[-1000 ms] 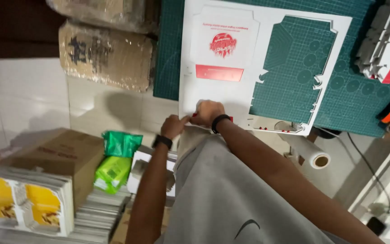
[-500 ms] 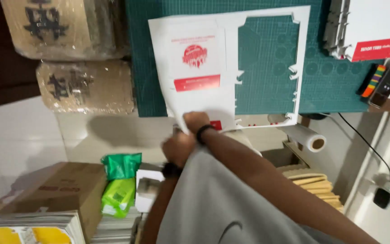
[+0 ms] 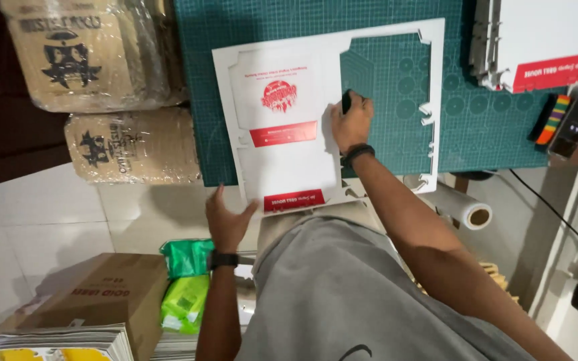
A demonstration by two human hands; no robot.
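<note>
I had the card sheet point(image 3: 282, 154) flat on the green mat point(image 3: 490, 134), straight out at 12 o'clock from my chest, its near edge hanging just past the mat's edge toward me. The left half carried the red-printed panels. The half toward 3 o'clock was already an empty window with the mat showing through and only a thin frame of card around it.

My right hand point(image 3: 350, 120) sat at the inner edge of that window, fingers closed round a short dark tool point(image 3: 346, 101) with its end pointing to 12 o'clock. Blade or pen, I could not tell, because the tip was too small to read. My left hand point(image 3: 227, 220) was down at 7 o'clock of the sheet, fingers spread wide and holding nothing. The thumb was right by the sheet's near corner, and I could not tell whether it touched.

I judged this as work on the printed panel along the line where it met the window, with one piece already out. A next move here called for the free hand flat on the card to pin it, clear of the tool's line. The sheet overhung the mat and could have slid.

Off at 9 o'clock lay two wrapped bundles point(image 3: 88, 53) beside the mat, and a roll point(image 3: 463, 207) lay near my right elbow at 4 o'clock. Down at 7 o'clock were a box point(image 3: 102, 294) and green packets point(image 3: 185, 301), well away from the sheet.
</note>
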